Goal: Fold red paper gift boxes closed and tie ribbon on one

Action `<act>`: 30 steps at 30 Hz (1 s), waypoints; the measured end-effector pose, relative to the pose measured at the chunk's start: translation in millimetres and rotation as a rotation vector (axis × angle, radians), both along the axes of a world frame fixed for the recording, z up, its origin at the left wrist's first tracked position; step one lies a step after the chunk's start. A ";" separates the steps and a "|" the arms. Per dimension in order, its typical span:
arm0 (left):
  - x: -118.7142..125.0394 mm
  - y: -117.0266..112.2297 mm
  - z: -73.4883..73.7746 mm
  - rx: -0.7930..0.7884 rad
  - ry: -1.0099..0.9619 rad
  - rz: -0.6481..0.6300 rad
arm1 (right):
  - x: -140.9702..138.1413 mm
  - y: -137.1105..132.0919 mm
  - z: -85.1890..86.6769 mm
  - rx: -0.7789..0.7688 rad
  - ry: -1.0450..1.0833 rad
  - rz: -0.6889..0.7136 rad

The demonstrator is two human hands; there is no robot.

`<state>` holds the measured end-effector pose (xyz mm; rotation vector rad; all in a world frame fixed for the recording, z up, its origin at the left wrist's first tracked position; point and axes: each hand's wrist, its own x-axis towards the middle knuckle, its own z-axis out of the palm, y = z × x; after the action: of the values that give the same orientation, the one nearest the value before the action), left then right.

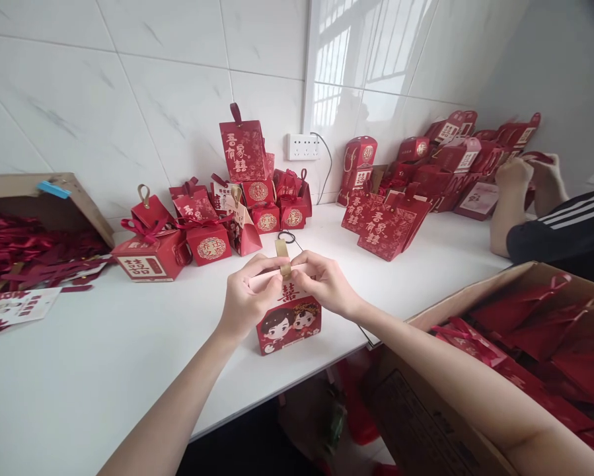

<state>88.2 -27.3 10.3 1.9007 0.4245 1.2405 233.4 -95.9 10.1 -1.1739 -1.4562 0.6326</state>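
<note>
1. Your left hand pinches the top of the small red box.
2. Your right hand pinches its gold tab.
3. The box stands on the white table, near the front edge.
4. More red boxes sit by the wall.

Gift box: red paper card, matt print w/ gold foil bits. Tan strap on top of box looks like faux leather. Table under box: white, smooth, slight sheen. Wall tiles behind box: glossy, marbled. Carton right of box: brown cardboard, rough, matt. Ribbons far left of box: satiny cloth.
</note>
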 end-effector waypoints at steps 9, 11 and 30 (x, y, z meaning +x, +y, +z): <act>-1.0 2.3 -2.7 0.026 0.021 -0.055 | 0.8 -0.3 -1.6 0.050 0.007 0.004; -1.5 2.8 -2.5 0.038 0.029 -0.056 | 0.7 -0.6 -1.6 0.042 -0.004 -0.004; -4.2 5.7 -10.6 -0.058 0.027 -0.124 | 4.2 -2.9 -2.7 0.029 0.135 -0.035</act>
<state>84.0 -21.6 -0.2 1.8670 0.3479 1.1108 237.7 -98.8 7.4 -1.1107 -1.3248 0.6524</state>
